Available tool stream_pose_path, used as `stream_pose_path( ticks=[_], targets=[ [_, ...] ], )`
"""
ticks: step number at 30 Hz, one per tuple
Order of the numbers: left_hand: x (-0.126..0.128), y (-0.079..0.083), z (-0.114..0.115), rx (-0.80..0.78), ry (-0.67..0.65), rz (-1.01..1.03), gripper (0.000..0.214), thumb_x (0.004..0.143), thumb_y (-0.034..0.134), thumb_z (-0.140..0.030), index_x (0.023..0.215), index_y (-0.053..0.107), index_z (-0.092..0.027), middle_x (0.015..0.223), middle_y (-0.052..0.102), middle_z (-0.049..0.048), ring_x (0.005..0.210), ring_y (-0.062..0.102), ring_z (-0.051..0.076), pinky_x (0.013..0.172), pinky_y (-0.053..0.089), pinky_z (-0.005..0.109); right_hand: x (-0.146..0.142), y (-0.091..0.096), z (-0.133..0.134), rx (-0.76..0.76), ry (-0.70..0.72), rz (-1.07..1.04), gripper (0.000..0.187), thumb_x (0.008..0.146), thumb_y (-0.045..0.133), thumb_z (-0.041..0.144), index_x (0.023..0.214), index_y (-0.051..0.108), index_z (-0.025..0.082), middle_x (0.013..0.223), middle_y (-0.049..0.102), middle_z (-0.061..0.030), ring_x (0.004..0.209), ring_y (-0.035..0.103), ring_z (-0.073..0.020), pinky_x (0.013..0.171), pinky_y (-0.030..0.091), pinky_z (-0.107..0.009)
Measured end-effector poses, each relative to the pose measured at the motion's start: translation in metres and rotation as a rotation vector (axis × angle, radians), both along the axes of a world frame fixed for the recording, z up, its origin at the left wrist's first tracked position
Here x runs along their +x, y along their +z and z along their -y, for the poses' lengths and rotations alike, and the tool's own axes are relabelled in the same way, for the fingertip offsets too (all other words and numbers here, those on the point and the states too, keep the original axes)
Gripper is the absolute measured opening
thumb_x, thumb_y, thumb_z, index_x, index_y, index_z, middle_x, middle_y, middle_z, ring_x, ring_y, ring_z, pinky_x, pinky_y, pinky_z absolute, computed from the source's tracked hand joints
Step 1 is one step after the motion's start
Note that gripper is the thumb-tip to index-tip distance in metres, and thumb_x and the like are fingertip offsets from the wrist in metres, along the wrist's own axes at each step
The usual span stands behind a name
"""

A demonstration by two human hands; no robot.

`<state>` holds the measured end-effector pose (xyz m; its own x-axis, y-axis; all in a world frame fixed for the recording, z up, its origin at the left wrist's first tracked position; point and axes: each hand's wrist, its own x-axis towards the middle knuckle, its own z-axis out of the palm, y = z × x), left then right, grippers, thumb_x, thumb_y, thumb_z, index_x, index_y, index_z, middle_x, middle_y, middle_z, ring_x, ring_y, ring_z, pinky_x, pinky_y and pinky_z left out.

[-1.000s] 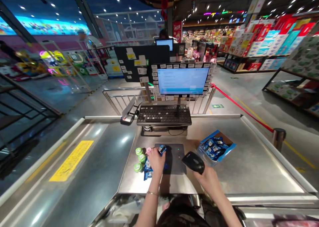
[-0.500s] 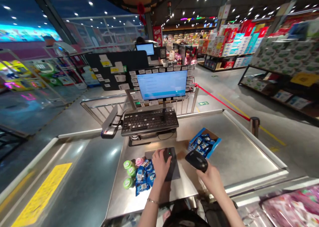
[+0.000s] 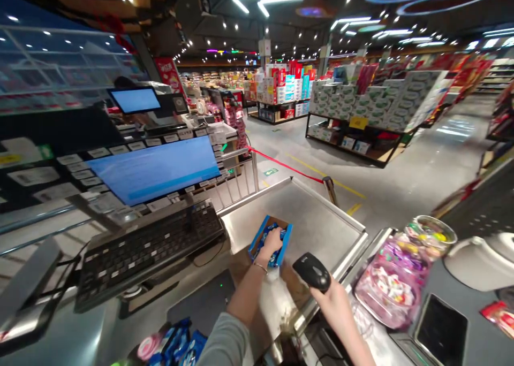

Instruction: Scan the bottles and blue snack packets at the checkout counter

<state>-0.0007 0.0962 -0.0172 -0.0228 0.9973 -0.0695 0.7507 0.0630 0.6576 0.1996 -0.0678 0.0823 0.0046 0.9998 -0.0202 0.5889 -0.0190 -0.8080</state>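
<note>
Reached the left hand (image 3: 273, 241) across from the scan plate (image 3: 196, 312) into the blue snack box (image 3: 286, 244), fingers down among packets (image 3: 265, 233), grasp impossible to tell. Kept the barcode scanner (image 3: 312, 271) clenched in the right hand (image 3: 336, 302), just right of those fingers.

Box (image 3: 256, 236) ahead, keyboard (image 3: 148, 251) left, open counter (image 3: 317, 216) right
</note>
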Motion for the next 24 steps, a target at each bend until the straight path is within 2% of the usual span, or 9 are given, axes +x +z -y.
stream_pose_path(
  ticks=[4,9,13,15,18,20,24],
  targets=[
    [-0.001,-0.003,-0.004,-0.005,0.056,0.064,0.025,0.075,0.059,-0.013,0.099,0.064,-0.017,0.106,0.066,0.0123,0.106,0.059,0.024,0.096,0.04,0.035,0.006,0.002,-0.003,-0.035,-0.033,-0.006,0.02,0.07,0.048,0.031,0.081,0.06,0.019,0.068,0.068,-0.0034,0.067,0.065,-0.0229,0.061,0.048,-0.03],
    [-0.014,0.009,0.014,0.117,0.205,0.232,0.035,0.074,0.061,-0.014,0.109,0.062,-0.019,0.121,0.06,0.011,0.118,0.051,0.023,0.105,0.033,0.037,0.005,0.0,-0.008,0.006,-0.009,-0.018,0.026,0.07,0.051,0.031,0.087,0.063,0.017,0.069,0.069,-0.0035,0.067,0.065,-0.0229,0.062,0.049,-0.03],
    [-0.024,0.017,0.053,0.16,0.278,0.452,0.042,0.069,0.066,-0.015,0.111,0.061,-0.018,0.116,0.064,0.0085,0.107,0.059,0.021,0.096,0.044,0.035,-0.008,0.002,-0.009,0.024,0.057,-0.05,0.033,0.071,0.051,0.034,0.094,0.064,0.015,0.074,0.071,-0.0053,0.072,0.067,-0.024,0.064,0.05,-0.029],
    [-0.027,0.021,0.078,0.14,0.303,0.763,0.05,0.068,0.07,-0.02,0.116,0.059,-0.016,0.113,0.065,0.0097,0.099,0.062,0.021,0.09,0.048,0.035,-0.019,0.007,-0.006,0.027,0.114,-0.069,0.036,0.071,0.052,0.035,0.098,0.063,0.014,0.077,0.072,-0.0061,0.074,0.068,-0.024,0.065,0.05,-0.029],
    [-0.03,0.028,0.114,0.124,0.356,1.236,0.059,0.063,0.076,-0.028,0.118,0.058,-0.015,0.108,0.066,0.0105,0.093,0.064,0.021,0.09,0.048,0.037,-0.035,0.013,0.002,0.037,0.212,-0.087,0.035,0.072,0.052,0.034,0.098,0.064,0.014,0.08,0.073,-0.0072,0.075,0.068,-0.0238,0.067,0.051,-0.029],
    [-0.033,0.035,0.135,0.167,0.41,1.295,0.059,0.061,0.078,-0.03,0.115,0.059,-0.015,0.106,0.066,0.0099,0.093,0.064,0.02,0.091,0.048,0.037,-0.044,0.016,0.007,0.041,0.265,-0.076,0.034,0.072,0.052,0.033,0.098,0.064,0.014,0.082,0.073,-0.008,0.077,0.068,-0.0242,0.067,0.051,-0.029],
    [-0.041,0.049,0.17,0.374,0.445,1.09,0.059,0.058,0.08,-0.027,0.113,0.059,-0.019,0.123,0.057,0.009,0.11,0.056,0.024,0.096,0.045,0.036,-0.056,0.018,0.015,0.046,0.354,-0.027,0.034,0.074,0.051,0.03,0.101,0.064,0.015,0.084,0.074,-0.0083,0.081,0.069,-0.025,0.066,0.051,-0.028]
  ],
)
